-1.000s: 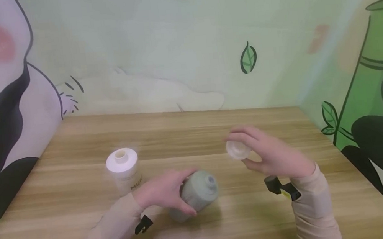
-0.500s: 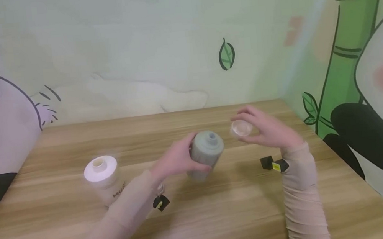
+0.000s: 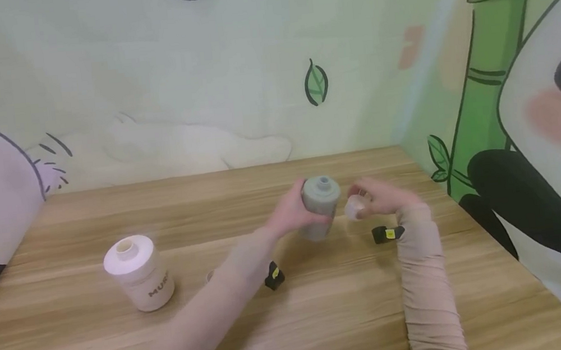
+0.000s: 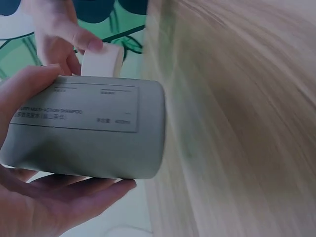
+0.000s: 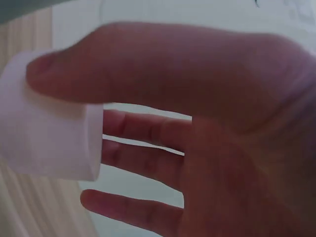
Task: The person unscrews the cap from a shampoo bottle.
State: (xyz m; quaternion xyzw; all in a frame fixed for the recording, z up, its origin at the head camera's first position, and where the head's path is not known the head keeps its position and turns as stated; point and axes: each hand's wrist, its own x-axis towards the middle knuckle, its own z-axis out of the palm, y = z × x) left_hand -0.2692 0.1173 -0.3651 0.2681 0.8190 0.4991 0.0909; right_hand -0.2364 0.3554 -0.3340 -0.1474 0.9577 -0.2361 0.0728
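My left hand grips a grey-green shampoo bottle, slightly tilted, its narrow neck uncapped. Printed label text shows on the bottle in the left wrist view, with thumb and fingers on opposite sides of it. Just right of the bottle, my right hand pinches a white cap. In the right wrist view the thumb presses on one side of the cap, fingers behind it. Cap and bottle are apart in the head view. At the left stands a white bottle, upright, its neck open too.
A small clear round thing lies on the wooden table, mostly behind my left forearm. The wall, painted with pandas and bamboo, borders the table at the back and right.
My left hand has carried the shampoo bottle right and away from me, and the bottle is more upright. It is now closer to the cap in my right hand. The head view has turned right.
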